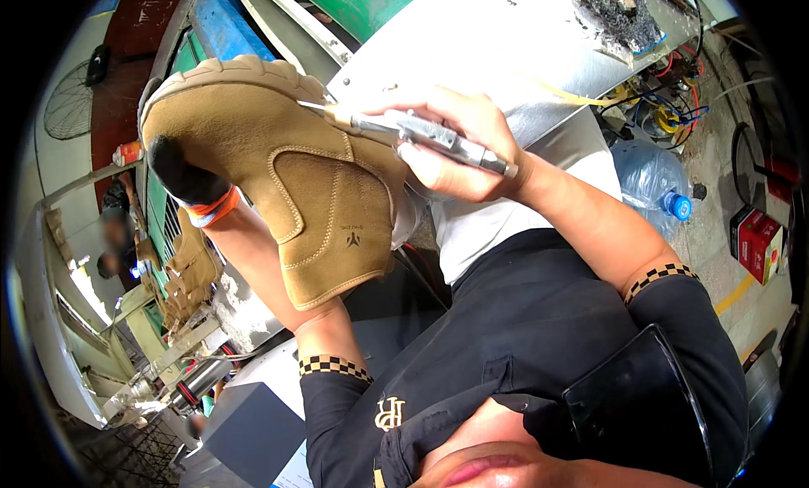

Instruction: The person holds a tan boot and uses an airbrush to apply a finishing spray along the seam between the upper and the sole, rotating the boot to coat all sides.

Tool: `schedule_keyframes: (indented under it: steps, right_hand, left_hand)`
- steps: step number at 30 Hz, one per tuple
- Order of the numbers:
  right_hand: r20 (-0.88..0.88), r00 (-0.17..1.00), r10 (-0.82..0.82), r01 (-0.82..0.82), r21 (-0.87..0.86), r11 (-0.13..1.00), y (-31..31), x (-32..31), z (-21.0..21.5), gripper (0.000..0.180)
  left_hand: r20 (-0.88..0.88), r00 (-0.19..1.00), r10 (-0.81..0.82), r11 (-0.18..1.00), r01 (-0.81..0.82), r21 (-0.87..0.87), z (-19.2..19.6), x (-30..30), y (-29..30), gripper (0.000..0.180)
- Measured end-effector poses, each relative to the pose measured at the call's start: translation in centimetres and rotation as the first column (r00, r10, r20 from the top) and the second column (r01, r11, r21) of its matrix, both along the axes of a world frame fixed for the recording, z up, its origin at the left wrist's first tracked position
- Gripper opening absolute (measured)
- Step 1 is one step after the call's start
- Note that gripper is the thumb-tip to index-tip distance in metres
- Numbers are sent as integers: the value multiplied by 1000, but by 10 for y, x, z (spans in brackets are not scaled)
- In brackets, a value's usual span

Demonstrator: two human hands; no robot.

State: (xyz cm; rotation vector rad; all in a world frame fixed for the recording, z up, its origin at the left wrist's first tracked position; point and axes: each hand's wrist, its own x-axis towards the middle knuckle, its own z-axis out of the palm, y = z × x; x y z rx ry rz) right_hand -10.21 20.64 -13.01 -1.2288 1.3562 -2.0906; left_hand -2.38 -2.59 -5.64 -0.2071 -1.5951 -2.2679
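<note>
A tan suede ankle boot (253, 138) is held on its side in front of me, its ridged sole (227, 71) turned up and away. My left hand (181, 172), in a black glove with an orange cuff, is closed on the boot at the toe end; part of the hand is hidden by it. My bare right hand (476, 138) grips a silver pen-shaped tool (447, 140) with a thin tip. That tip is at the seam between upper and sole; whether it touches cannot be made out.
A pale metal work surface (480, 33) lies beyond my hands, with dark debris (619, 20) at its far right. To the right stand a clear plastic bottle (649, 185), a red box (756, 244), and tangled hoses (674, 113). More tan boots (190, 273) stand at left, with blurred people behind.
</note>
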Motion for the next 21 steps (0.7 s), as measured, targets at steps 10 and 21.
schedule_keyframes:
  steps: [10, 21]
  right_hand:
    - [1, 1000, 0, 0, -49, 999, 3, 29, -24, 43]
    - [151, 986, 76, -88, 74, 993, 25, 31, -39, 43]
  left_hand:
    - [98, 993, -69, 989, 55, 136, 2, 28, -14, 74]
    - [117, 898, 425, 895, -436, 94, -4, 47, 23, 60]
